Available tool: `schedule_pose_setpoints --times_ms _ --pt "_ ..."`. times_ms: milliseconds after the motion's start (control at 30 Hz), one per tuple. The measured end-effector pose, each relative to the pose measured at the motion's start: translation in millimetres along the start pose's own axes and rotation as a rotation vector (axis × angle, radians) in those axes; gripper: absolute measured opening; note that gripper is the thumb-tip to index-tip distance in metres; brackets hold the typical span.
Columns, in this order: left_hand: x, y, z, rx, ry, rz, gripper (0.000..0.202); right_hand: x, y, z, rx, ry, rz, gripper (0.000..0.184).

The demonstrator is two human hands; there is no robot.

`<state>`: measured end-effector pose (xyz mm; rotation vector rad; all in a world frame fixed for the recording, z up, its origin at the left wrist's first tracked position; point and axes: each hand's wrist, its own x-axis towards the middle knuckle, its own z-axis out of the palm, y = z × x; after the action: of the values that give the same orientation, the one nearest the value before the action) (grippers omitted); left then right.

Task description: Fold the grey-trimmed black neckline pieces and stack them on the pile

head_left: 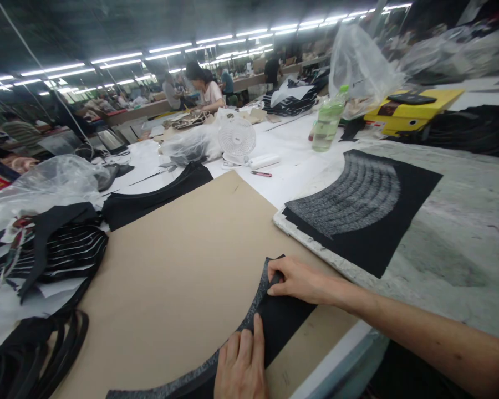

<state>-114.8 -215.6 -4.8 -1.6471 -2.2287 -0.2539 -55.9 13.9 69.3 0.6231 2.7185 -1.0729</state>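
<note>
A curved black fabric piece [274, 324] with a grey speckled edge lies on brown cardboard [183, 266] at the near table edge. My right hand [301, 280] pinches its upper end, fingers closed on the cloth. My left hand [241, 363] presses down flat on the curved edge lower down, fingers together and stretched out. A second black fabric piece [361, 208] with grey curved stripes lies on a grey padded board [461, 244] to the right.
Black striped fabric stacks [54, 249] and black strips [41, 349] sit at left. A small white fan [237, 138], red pen [261, 174], green bottle [327, 119], plastic bags and a yellow box [411, 108] stand farther back. Other people work at distant tables.
</note>
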Motion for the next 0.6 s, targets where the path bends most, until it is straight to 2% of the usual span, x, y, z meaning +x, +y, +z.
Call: schedule_pose_setpoints --times_ms 100,233,600 --pt "2 -2 4.6 0.049 0.04 0.027 0.054 4 11 3 0.117 0.01 0.003 0.005" --pt "2 -3 6.9 0.086 0.079 0.045 0.056 4 14 7 0.182 0.059 0.0 0.013" --pt "2 1 7.6 0.096 0.099 0.007 0.05 1 6 11 0.087 0.189 0.036 0.014"
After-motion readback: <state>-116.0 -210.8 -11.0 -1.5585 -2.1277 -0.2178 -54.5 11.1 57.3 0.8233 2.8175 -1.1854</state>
